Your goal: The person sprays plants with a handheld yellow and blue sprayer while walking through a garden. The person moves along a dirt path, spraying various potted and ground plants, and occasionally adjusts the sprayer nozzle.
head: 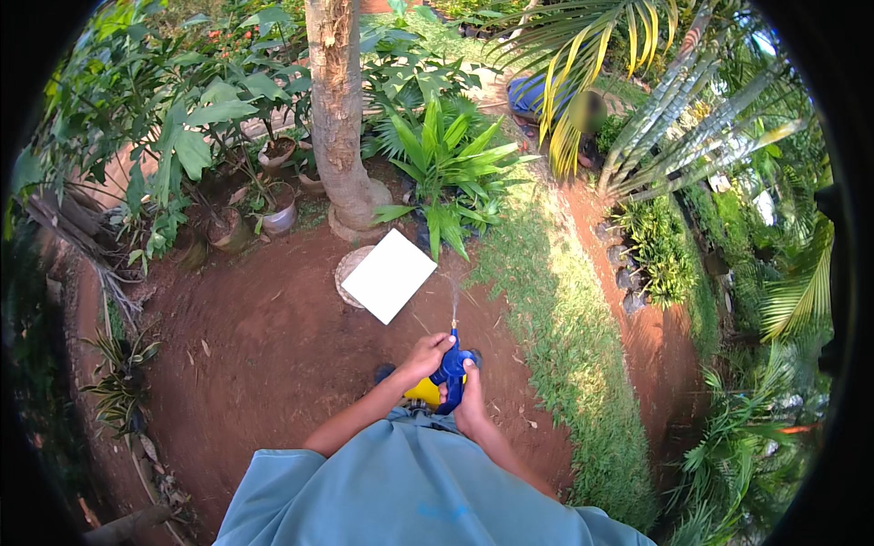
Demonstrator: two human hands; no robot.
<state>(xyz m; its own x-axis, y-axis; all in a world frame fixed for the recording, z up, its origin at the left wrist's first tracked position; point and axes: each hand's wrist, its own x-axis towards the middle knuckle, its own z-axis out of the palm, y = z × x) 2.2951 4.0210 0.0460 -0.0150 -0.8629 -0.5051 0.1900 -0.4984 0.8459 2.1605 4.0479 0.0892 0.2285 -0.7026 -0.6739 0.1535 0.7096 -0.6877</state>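
Observation:
A pump sprayer with a blue head [450, 368] and a yellow tank [425, 392] is in front of my body. My right hand [471, 399] is wrapped around its blue handle, the thumb on top. The fingers of my left hand [430, 353] rest at the blue neck behind the brass nozzle [454, 323]; whether they grip it I cannot tell. A thin spray of liquid leaves the nozzle, pointing away from me. Beyond the hands, a white rectangular board or sheet [389, 276] lies tilted on a round stone-like slab [349, 263] on the red soil.
A tree trunk [339, 102] rises past the white rectangle, with potted plants [278, 213] to its left and a leafy green plant [444, 150] to its right. Bagged seedlings [631, 276] line the right side. Another person [529, 95] is low down near the palm fronds.

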